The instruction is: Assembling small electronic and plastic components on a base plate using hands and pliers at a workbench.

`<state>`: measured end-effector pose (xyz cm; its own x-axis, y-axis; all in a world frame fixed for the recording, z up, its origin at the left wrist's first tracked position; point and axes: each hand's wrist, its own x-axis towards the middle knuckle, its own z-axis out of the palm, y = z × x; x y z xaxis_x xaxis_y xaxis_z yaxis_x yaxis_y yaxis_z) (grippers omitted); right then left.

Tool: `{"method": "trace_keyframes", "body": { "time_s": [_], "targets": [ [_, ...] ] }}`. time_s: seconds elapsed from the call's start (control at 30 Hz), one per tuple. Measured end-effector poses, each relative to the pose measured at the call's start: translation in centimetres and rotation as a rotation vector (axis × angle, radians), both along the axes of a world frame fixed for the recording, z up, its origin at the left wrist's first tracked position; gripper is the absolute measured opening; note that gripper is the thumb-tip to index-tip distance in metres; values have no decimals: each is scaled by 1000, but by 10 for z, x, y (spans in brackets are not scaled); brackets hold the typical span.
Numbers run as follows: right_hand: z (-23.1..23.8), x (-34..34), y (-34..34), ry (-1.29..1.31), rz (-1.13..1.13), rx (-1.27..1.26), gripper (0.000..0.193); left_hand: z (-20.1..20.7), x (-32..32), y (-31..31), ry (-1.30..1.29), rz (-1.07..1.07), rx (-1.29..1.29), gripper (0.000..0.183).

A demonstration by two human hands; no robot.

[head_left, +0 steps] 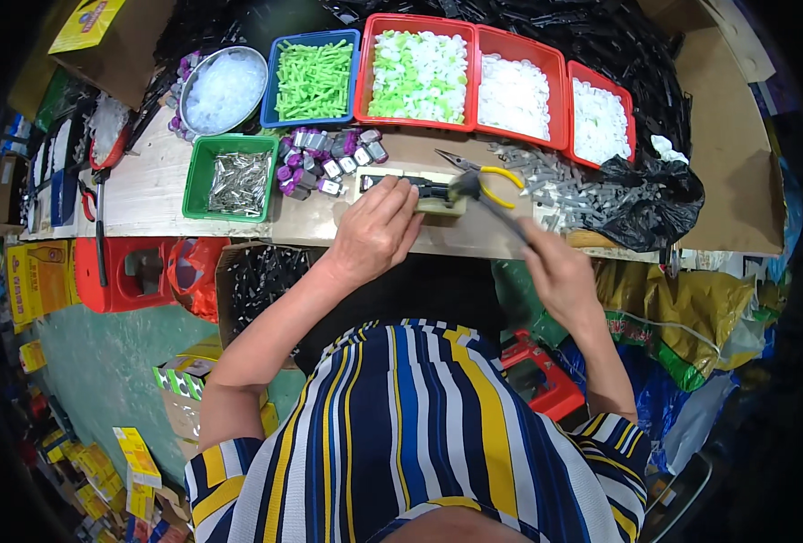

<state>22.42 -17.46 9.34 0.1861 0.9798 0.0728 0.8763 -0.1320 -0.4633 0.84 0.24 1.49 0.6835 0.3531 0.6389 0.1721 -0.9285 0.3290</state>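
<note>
My left hand (374, 228) has its fingers closed on a long black part (430, 189), pressing it into a pale cream block (444, 209) at the table's front edge. Gripped by its dark handle in my right hand (560, 276) is a hammer (501, 215), somewhat smeared by motion. The hammer's head is over the right end of the black part; whether they touch I cannot tell. Just behind lies a pair of pliers (501, 176) with yellow handles, jaws apart. Purple and grey small pieces (315, 163) are heaped left of the block.
Along the back stand a metal bowl (264, 83), a blue bin (267, 118) of green pieces, and red bins (362, 109) of white and green pieces. A green bin (189, 195) holds metal pins. Grey pieces (551, 185) and a black plastic bag (659, 204) lie at right.
</note>
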Motion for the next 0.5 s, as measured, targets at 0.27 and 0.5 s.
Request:
{"method": "trace_keyframes", "body": {
  "time_s": [0.27,0.5],
  "targets": [
    [-2,-4,-2,132,-51,185,34,2,2,1,18,12,33,37],
    [19,-12,16,146,-67,123,34,1,-5,5,18,-11,11,36]
  ]
}}
